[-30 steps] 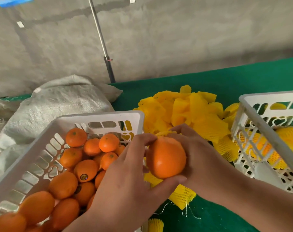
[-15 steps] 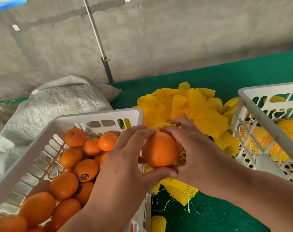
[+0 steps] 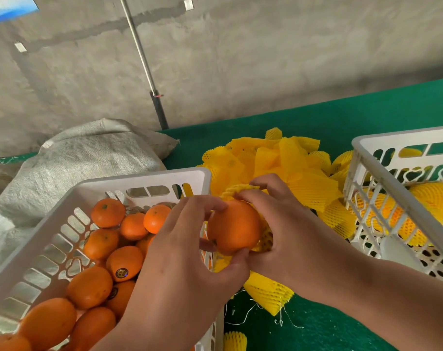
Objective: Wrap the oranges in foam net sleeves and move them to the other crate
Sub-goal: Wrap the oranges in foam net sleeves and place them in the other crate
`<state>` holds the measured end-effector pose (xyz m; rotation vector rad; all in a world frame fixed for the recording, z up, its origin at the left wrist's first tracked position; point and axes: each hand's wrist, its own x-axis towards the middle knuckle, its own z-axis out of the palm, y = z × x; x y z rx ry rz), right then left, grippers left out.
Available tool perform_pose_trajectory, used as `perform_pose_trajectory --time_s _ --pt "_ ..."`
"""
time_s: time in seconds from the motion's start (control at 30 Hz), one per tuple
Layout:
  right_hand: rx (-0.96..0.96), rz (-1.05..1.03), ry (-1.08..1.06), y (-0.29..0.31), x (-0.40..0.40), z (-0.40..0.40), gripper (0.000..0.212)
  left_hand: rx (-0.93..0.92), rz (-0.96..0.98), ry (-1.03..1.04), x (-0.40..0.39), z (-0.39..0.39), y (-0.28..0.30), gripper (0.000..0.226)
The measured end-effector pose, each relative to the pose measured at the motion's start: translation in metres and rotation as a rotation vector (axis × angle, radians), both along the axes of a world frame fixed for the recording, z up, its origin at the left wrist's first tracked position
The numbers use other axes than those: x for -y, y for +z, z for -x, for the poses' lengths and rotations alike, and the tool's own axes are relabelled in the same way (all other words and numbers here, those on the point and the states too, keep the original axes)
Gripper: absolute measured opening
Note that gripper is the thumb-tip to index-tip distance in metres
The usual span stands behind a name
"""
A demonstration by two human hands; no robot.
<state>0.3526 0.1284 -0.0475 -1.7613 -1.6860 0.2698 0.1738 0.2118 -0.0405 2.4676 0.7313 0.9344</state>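
Far left, a grey woven sack (image 3: 71, 158) slumped against the wall. Next right, near me, the white source crate (image 3: 144, 177), lots of bare oranges (image 3: 88, 286) in it, so I judge the task far from finished. My left hand (image 3: 187, 264) comes up over that crate's right edge, thumb under and fingers curled over the top of the one orange (image 3: 233, 226) being worked, clamped on it. That orange sits in mid-air between the two crates, just right of the source crate's rim. My right hand (image 3: 288, 231) pinches a yellow foam net sleeve (image 3: 264, 240) at its mouth, netting showing on the orange's right side and over its top; most of the fruit is bare. Step in hand: starting the sleeve over the orange (barely on, I'd say). Behind the hands, a pile of spare sleeves (image 3: 273, 158) on the green table (image 3: 342, 115), one more loose sleeve (image 3: 268, 292) near me below the hands. Far right, the second white crate (image 3: 382, 171) with wrapped oranges (image 3: 433, 198) inside. Next move calls for stretching the net mouth wide and pushing the fruit through with the left, then carrying it right into that crate.
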Motion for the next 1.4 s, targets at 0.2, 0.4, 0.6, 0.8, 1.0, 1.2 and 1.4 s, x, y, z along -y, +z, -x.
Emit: perform_pose_trajectory --time_s 0.2,0.4,0.6,0.8,1.0,1.2,1.4 --pt "0.094 -0.007 -0.004 0.005 0.003 0.006 0.081 -0.050 -0.042 0.047 -0.001 0.001 -0.001 0.060" --pt "0.181 -0.029 0.004 0.009 0.005 0.011 0.073 -0.046 -0.111 0.109 0.001 0.002 0.004 0.057" --pt "0.171 -0.029 0.036 0.011 0.007 0.016 0.071 -0.058 -0.221 0.150 0.004 0.000 0.004 0.048" --pt "0.089 -0.069 0.119 0.014 0.010 0.017 0.074 0.032 -0.217 0.158 0.001 0.002 0.002 0.043" --pt "-0.246 -0.232 -0.060 0.018 0.015 0.016 0.063 0.109 -0.238 0.154 -0.006 0.003 -0.003 0.044" --pt "-0.414 -0.003 -0.128 0.009 0.003 0.018 0.120 0.034 -0.350 0.078 -0.003 0.003 -0.003 0.043" --pt "-0.618 0.026 -0.166 0.004 -0.004 0.016 0.130 0.038 -0.438 0.015 -0.001 0.001 -0.001 0.038"
